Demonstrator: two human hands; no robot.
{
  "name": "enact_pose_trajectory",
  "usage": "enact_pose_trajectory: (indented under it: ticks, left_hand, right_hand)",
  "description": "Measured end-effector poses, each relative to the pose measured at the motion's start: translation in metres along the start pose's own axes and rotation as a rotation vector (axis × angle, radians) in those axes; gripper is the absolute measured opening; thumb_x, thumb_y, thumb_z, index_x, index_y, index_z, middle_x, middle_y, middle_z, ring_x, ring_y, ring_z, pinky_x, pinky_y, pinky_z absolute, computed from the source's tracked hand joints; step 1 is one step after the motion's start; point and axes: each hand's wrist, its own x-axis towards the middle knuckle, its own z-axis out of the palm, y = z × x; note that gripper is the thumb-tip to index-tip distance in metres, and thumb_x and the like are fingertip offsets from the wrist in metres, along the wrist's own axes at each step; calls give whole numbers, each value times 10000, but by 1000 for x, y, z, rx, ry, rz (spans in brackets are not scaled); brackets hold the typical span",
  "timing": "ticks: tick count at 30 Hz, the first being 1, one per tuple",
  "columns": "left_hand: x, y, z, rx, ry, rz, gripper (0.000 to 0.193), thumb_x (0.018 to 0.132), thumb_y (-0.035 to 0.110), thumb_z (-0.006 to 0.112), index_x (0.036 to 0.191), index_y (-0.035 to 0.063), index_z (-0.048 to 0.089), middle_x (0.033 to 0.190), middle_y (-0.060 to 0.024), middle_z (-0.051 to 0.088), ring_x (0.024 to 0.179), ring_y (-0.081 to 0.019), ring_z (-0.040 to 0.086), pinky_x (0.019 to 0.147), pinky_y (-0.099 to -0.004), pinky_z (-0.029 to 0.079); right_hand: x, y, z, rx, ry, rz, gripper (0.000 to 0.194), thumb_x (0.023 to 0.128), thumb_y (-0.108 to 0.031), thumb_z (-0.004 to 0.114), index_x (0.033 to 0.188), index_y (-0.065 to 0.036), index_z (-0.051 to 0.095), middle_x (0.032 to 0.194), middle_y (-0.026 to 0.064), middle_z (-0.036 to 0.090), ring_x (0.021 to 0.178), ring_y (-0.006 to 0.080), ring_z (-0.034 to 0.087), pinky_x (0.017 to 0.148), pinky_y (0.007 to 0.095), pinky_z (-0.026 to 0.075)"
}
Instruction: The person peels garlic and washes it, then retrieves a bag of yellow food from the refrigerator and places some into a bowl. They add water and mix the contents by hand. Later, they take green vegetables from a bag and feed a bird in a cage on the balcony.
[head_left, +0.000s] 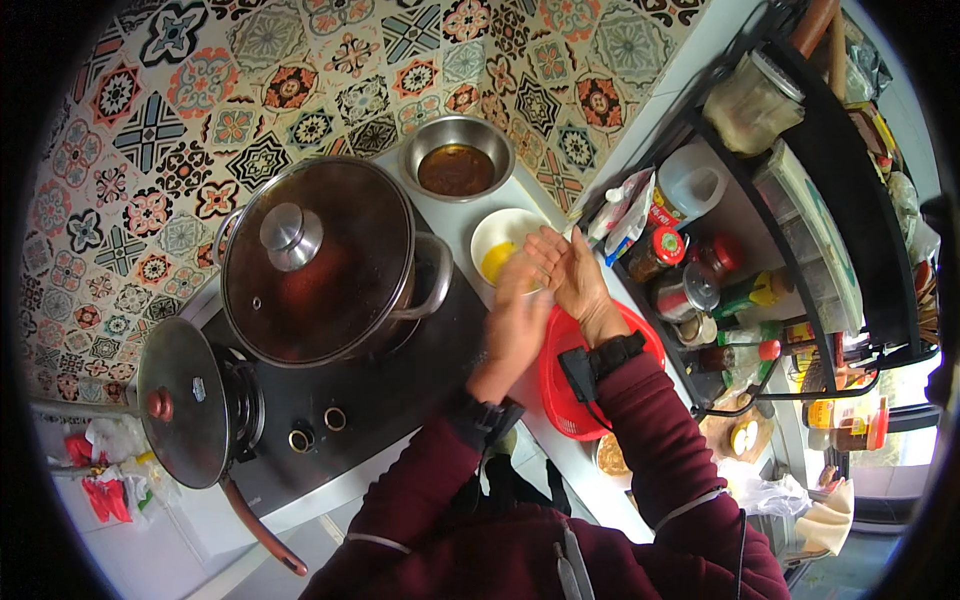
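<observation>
My left hand (517, 322) is motion-blurred, its fingers close to the fingers of my right hand (574, 277). The right palm is turned up, with nothing visible in it. Whether the hands touch, I cannot tell. Behind them stands a white bowl (496, 223) with yellow contents, partly covered by the fingers. A red plastic basket (553, 375) lies below the right hand and wrist. At the back, a steel bowl (457, 159) holds brown liquid. To the left, a large steel pot with a glass lid (337, 217) sits on the black gas stove (390, 390).
A lidded frying pan (184, 412) stands on the left burner, its handle projecting past the stove's front. A black rack (787, 247) with jars and bottles lines the right side. Cut pieces lie on a wooden board (724, 431) farther right, near a plastic bag (765, 487).
</observation>
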Motion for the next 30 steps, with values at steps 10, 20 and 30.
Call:
enact_pose_trajectory:
  ticks: [10, 20, 30]
  left_hand:
    - [61, -13, 10, -1114, -22, -735, 397, 971, 404, 430, 1109, 59, 567, 1042, -13, 572, 943, -118, 543, 853, -294, 439]
    - [75, 22, -5, -1201, -77, -826, 553, 962, 429, 435, 1383, 73, 402, 1338, -66, 470, 1315, -305, 320, 1046, -406, 296]
    - [38, 88, 26, -382, -237, -72, 295, 929, 125, 537, 1201, 11, 552, 1232, -151, 546, 1165, -182, 495, 925, -292, 415]
  right_hand:
    - [-24, 0, 18, -1311, -154, -730, 517, 979, -418, 394, 1306, -29, 489, 1305, 137, 522, 1145, 299, 513, 995, 353, 380]
    - [-40, -34, 22, -1591, -210, -1222, 368, 852, -275, 604, 1188, -124, 610, 1051, 181, 648, 971, 350, 613, 862, 394, 484]
    - [-270, -1, -2, -1384, 167, -765, 343, 884, -72, 549, 1224, -95, 583, 987, 67, 675, 854, 190, 659, 795, 296, 508]
